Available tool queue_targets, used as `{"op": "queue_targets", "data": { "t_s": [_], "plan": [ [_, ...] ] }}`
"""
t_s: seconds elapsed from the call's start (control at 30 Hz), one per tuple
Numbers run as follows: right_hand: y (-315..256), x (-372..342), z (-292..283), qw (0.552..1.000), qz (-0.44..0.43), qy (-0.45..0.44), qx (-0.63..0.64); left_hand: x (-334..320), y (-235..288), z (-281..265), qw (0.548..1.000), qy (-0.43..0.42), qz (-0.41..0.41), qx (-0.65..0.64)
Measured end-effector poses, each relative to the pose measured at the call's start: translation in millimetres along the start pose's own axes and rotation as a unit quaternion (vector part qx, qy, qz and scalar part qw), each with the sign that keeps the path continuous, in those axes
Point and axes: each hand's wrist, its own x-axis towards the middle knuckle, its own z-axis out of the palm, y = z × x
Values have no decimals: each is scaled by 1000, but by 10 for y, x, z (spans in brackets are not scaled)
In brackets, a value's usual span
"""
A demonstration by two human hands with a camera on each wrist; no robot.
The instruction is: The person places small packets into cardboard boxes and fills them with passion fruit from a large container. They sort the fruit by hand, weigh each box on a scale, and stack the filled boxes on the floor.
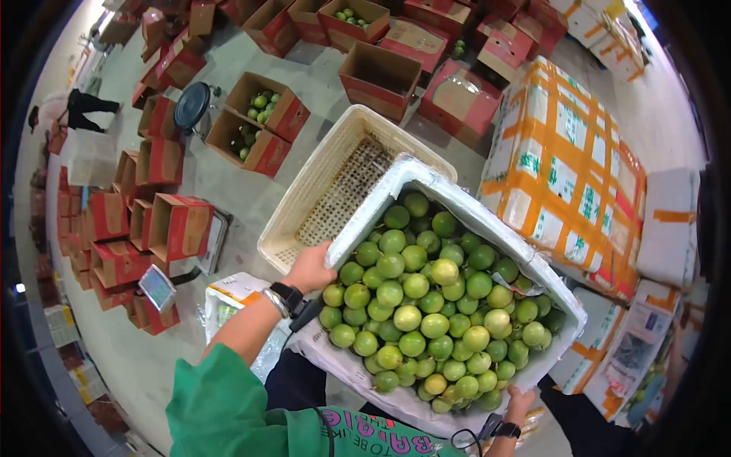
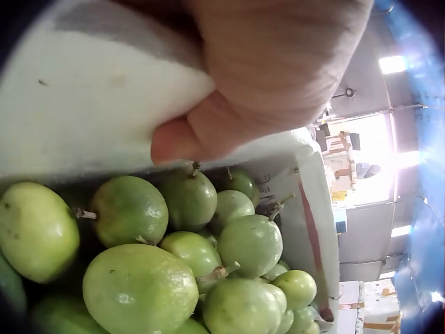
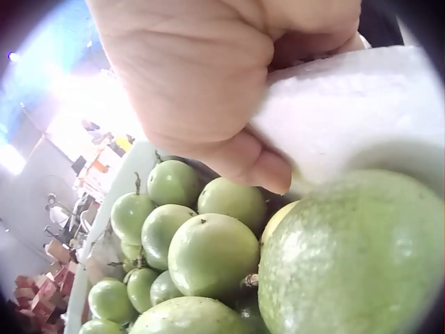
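A white foam box (image 1: 560, 293) full of round green fruit (image 1: 435, 325) is held tilted in front of the body. The left hand (image 1: 311, 268) grips its left wall, and in the left wrist view the thumb of that hand (image 2: 271, 69) lies over the inner side of the wall. On the near right edge, the right hand (image 1: 520, 406) holds the rim; the right wrist view shows this hand (image 3: 201, 83) with its thumb inside, above the fruit. Fingers outside the walls are mostly hidden. Behind the box stands a cream plastic crate (image 1: 285, 221) with a perforated bottom, partly covered by the box.
Red-brown cartons (image 1: 181, 227), some with green fruit, stand on the floor at left and back. A large taped stack (image 1: 560, 171) rises at right. A scale display (image 1: 157, 288) and a blue round stool (image 1: 192, 105) are at left; a person (image 1: 91, 110) is far left.
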Motion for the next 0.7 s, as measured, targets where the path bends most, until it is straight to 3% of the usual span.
{"op": "queue_targets", "data": {
  "t_s": [0.13, 0.23, 0.33, 0.47, 0.5, 0.53, 0.6, 0.67, 0.7],
  "plan": [
    [-1040, -786, 417, 999, -10, 49, -11, 499, -547, -383, 999, -25, 27, -2],
    [-1421, -925, 877, 997, -11, -15, -73, 864, -981, -890, 999, -6, 40, -6],
    [-1564, -925, 1398, 999, -8, -38, -39, 1186, -1408, -1140, 999, 31, 26, -7],
    [-1811, -962, 2215, 987, -23, -34, -156, 1395, -2010, -1456, 998, 44, -25, -44],
    [-1861, -904, 2275, 990, -42, -26, -130, 1391, -2092, -1510, 995, 34, -35, -83],
    [-1833, -965, 2188, 992, -45, -18, -114, 1384, -2147, -1506, 998, 24, -37, -40],
    [-1623, -731, 2080, 977, 13, -5, -213, 1366, -2084, -1545, 998, -5, -39, -50],
    [-1609, -743, 2136, 976, -17, -7, -216, 1326, -2029, -1548, 998, 8, -52, -28],
    [-1584, -732, 2181, 981, -74, -17, -179, 1276, -1995, -1502, 998, 19, -64, -7]
  ]
}}
